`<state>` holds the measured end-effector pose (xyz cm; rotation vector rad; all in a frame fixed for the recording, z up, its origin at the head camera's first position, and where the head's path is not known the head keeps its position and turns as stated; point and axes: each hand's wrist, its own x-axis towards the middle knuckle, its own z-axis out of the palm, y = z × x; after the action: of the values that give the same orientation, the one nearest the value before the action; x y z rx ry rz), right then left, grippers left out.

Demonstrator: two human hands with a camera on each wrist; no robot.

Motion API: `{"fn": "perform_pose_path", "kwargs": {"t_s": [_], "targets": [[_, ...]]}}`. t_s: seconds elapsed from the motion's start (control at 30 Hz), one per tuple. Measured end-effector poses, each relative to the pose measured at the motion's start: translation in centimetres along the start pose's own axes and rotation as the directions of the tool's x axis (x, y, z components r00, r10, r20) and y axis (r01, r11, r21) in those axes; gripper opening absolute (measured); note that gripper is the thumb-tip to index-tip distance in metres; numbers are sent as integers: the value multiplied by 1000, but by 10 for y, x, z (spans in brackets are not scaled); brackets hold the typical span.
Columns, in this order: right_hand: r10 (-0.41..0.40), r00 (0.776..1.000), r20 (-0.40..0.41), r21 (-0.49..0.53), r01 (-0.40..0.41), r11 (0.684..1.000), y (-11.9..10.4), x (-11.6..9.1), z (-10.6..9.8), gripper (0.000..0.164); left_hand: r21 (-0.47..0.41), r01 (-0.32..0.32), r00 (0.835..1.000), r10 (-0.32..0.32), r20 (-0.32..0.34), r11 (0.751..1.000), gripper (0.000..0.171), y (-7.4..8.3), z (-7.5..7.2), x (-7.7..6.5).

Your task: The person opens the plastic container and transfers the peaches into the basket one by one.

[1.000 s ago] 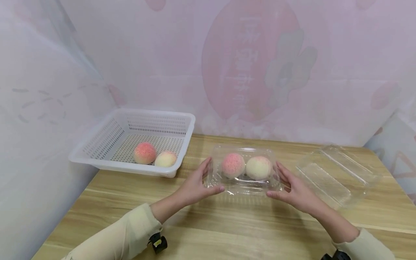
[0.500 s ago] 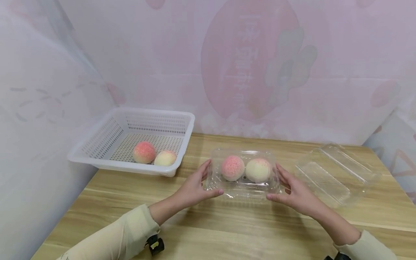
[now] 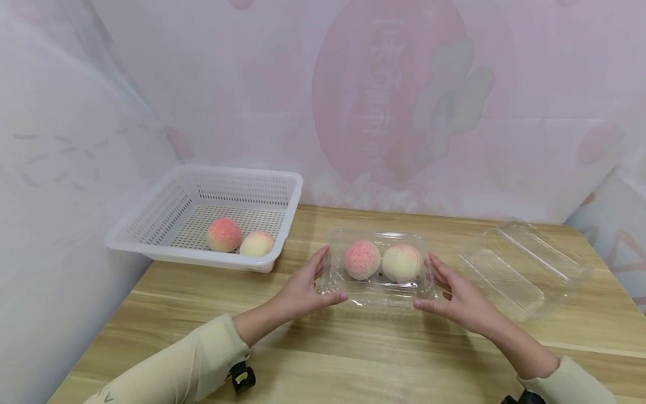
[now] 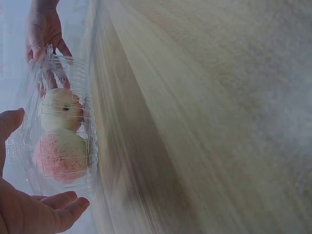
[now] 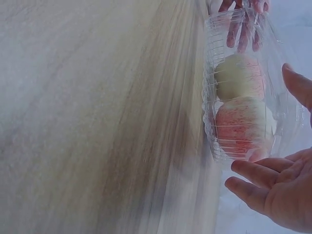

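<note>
A clear plastic clamshell box (image 3: 382,290) with two pink-and-cream peaches, one pinker (image 3: 362,260) and one paler (image 3: 402,262), rests on the table between both hands. My left hand (image 3: 301,292) is spread at the box's left end, thumb along the front corner. At the opposite end, my right hand (image 3: 462,298) lies the same way, its thumb by the front right corner. Both wrist views show loosely extended fingers beside the box walls; the left hand's fingers (image 4: 63,207) look slightly apart from it. Exact contact is hard to tell through the clear plastic.
To the left stands a white perforated basket (image 3: 202,257) holding two more peaches (image 3: 224,235). A second clear clamshell (image 3: 510,278) lies spread out on the right of the wooden table (image 3: 363,359). A pale pink printed sheet (image 3: 252,73) hangs behind.
Between the first two frames the box and its peaches came down slightly toward me. Since then they have stayed put, with both hands nearly still beside them.
</note>
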<state>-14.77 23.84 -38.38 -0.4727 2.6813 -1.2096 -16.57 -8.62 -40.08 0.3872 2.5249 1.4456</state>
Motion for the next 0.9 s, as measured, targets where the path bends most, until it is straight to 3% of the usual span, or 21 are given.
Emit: {"fn": "perform_pose_path", "kwargs": {"t_s": [0.27,0.63,0.9], "targets": [[-8,1000,4,-21,8,1000,-1,-7,1,106,-47,-3,1000,3,2,999,108,-2,1,-5],[-26,999,23,-40,27,999,0,-10,2,106,-38,-6,1000,7,22,999,109,-7,2,-7],[-60,998,-36,-205,52,977,-2,-10,0,104,-38,0,995,4,101,999,104,-13,-8,-5]]}}
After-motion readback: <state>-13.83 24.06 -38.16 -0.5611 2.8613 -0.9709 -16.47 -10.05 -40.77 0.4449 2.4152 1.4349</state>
